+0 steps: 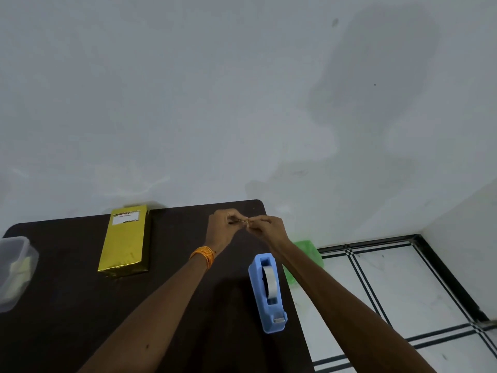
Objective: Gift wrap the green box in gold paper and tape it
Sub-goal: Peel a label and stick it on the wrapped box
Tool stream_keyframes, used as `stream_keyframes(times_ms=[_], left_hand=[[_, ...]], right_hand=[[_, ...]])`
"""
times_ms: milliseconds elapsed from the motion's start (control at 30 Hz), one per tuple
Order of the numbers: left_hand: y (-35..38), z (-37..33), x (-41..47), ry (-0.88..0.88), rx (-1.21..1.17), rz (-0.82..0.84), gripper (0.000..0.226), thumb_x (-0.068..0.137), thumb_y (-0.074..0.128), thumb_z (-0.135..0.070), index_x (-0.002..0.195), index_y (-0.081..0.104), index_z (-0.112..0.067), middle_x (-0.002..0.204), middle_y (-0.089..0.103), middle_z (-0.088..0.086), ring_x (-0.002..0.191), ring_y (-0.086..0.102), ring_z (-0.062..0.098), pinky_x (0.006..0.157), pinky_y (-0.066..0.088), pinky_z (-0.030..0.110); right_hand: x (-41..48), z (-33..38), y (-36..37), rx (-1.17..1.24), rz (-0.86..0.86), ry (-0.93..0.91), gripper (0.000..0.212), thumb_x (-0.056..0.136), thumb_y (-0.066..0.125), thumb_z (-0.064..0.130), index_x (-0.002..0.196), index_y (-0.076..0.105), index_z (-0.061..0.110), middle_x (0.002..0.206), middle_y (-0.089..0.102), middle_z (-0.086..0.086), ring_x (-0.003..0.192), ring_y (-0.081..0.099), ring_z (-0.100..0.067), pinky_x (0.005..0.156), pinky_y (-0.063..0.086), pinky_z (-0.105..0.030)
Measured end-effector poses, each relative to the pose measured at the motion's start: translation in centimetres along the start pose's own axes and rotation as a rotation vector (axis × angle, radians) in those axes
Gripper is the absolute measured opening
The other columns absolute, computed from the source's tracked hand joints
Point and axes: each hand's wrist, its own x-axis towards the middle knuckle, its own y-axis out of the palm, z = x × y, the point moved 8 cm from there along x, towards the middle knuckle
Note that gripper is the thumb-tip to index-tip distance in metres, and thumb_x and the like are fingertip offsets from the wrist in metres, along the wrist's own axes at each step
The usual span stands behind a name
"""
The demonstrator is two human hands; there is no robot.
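1. The gold-wrapped box [124, 242] is laid flat on the dark table [67, 305], left of centre, with its long axis running away from the viewer. No green surface is exposed; the box is fully covered by gold paper.
2. A white label [125, 218] is fixed on the box's top face at its far end.
3. The left hand [224, 224] and the right hand [266, 228] are held above the far part of the table, right of the box and well apart from it.
4. The fingertips of both hands are brought together and curled, and a small pale piece [245, 222] is pinched between them. It is probably tape, but the view is too blurred for this to be confirmed.
5. Orange bangles [203, 254] are worn on the left wrist.
6. The blue tape dispenser [257, 289] is placed near the table's right edge, beneath the right forearm in the view, with its cutter end toward the viewer. A pale tape roll [269, 282] is seated in it.
7. A clear plastic container [13, 267] is located at the table's left edge; pale contents are seen inside but cannot be identified.
8. A green object [309, 251] is seen beyond the table's right edge, partly hidden by the right forearm.
9. A tiled floor [403, 292] with dark lines is visible at right.
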Motion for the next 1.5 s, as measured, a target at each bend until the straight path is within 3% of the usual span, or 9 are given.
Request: stream_keyframes(times_ms=[133, 433, 567, 767, 867, 1000, 1100, 1267, 1500], left_hand=[[1.5, -0.4, 0.0, -0.020, -0.001, -0.003, 0.012, 0.074, 0.084, -0.009, 0.083, 0.076, -0.012, 0.080, 0.075, -0.002, 0.078, 0.072, 0.009, 0.076, 0.060, 0.028], [8.8, -4.2, -0.3, -0.092, -0.128, 0.193, 0.017, 0.084, 0.073, -0.005, 0.099, 0.078, -0.009, 0.092, 0.077, 0.004, 0.091, 0.073, 0.016, 0.085, 0.058, 0.030], [13.0, -6.8, 0.4, -0.113, -0.192, 0.078, 0.017, 0.074, 0.082, -0.001, 0.089, 0.077, -0.003, 0.084, 0.076, 0.011, 0.085, 0.074, 0.025, 0.082, 0.060, 0.039], [20.4, -10.2, 0.3, -0.174, -0.336, -0.061, 0.019, 0.072, 0.085, -0.004, 0.086, 0.073, 0.001, 0.083, 0.074, 0.020, 0.077, 0.072, 0.026, 0.071, 0.057, 0.029], [22.9, -11.0, 0.1, -0.195, -0.339, -0.096, 0.015, 0.073, 0.083, -0.003, 0.084, 0.074, -0.002, 0.083, 0.073, 0.019, 0.077, 0.070, 0.024, 0.074, 0.058, 0.030], [25.6, -11.1, 0.0, -0.243, -0.409, -0.096, 0.015, 0.075, 0.080, 0.003, 0.086, 0.072, -0.003, 0.087, 0.072, 0.024, 0.079, 0.070, 0.027, 0.075, 0.058, 0.033], [27.0, -10.8, 0.1, -0.333, -0.502, -0.080, 0.026, 0.075, 0.080, 0.003, 0.098, 0.069, 0.000, 0.089, 0.071, 0.025, 0.080, 0.070, 0.025, 0.074, 0.057, 0.029], [29.9, -10.9, 1.7, -0.358, -0.677, -0.129, 0.018, 0.080, 0.077, -0.001, 0.096, 0.069, 0.003, 0.095, 0.071, 0.023, 0.089, 0.069, 0.026, 0.085, 0.057, 0.032], [34.3, -10.1, 6.0, -0.251, -0.493, -0.147, 0.012, 0.087, 0.068, 0.002, 0.097, 0.075, 0.000, 0.095, 0.073, 0.016, 0.090, 0.071, 0.025, 0.083, 0.059, 0.033]], right_hand=[[-0.3, 0.0, -1.7, -0.135, -0.020, -0.078, 0.012, 0.080, 0.081, 0.010, 0.092, 0.079, 0.005, 0.085, 0.077, -0.009, 0.083, 0.075, -0.021, 0.077, 0.058, -0.025], [-0.1, 0.8, -9.7, -0.064, -0.055, -0.078, 0.007, 0.078, 0.078, -0.005, 0.084, 0.074, -0.003, 0.080, 0.074, -0.017, 0.077, 0.072, -0.025, 0.074, 0.060, -0.029], [-0.5, 2.2, -15.1, -0.034, 0.001, -0.129, 0.015, 0.080, 0.069, -0.012, 0.081, 0.074, 0.001, 0.080, 0.071, -0.020, 0.075, 0.069, -0.024, 0.078, 0.059, -0.032], [-1.9, 4.3, -22.7, 0.053, 0.108, -0.140, 0.009, 0.083, 0.070, -0.005, 0.088, 0.076, -0.002, 0.089, 0.074, -0.021, 0.082, 0.071, -0.024, 0.081, 0.058, -0.030], [-2.5, 4.7, -25.1, 0.122, 0.190, -0.124, 0.017, 0.088, 0.059, -0.008, 0.095, 0.075, -0.009, 0.097, 0.074, -0.024, 0.091, 0.072, -0.029, 0.086, 0.058, -0.033], [-2.7, 4.0, -27.5, 0.134, 0.247, -0.138, 0.016, 0.088, 0.068, -0.003, 0.103, 0.073, -0.008, 0.101, 0.072, -0.027, 0.090, 0.072, -0.028, 0.087, 0.058, -0.032], [-2.2, 3.2, -29.0, 0.166, 0.235, -0.113, 0.019, 0.089, 0.068, -0.002, 0.107, 0.071, -0.008, 0.093, 0.069, -0.024, 0.078, 0.066, -0.022, 0.077, 0.056, -0.025], [-0.3, 3.4, -31.1, 0.318, 0.225, -0.023, 0.018, 0.091, 0.064, -0.002, 0.108, 0.068, -0.007, 0.095, 0.073, -0.012, 0.083, 0.068, -0.016, 0.081, 0.055, -0.022], [5.1, 3.2, -34.8, 0.312, 0.082, 0.026, 0.012, 0.091, 0.061, -0.009, 0.091, 0.072, -0.002, 0.089, 0.074, -0.013, 0.084, 0.069, -0.020, 0.074, 0.056, -0.020]])
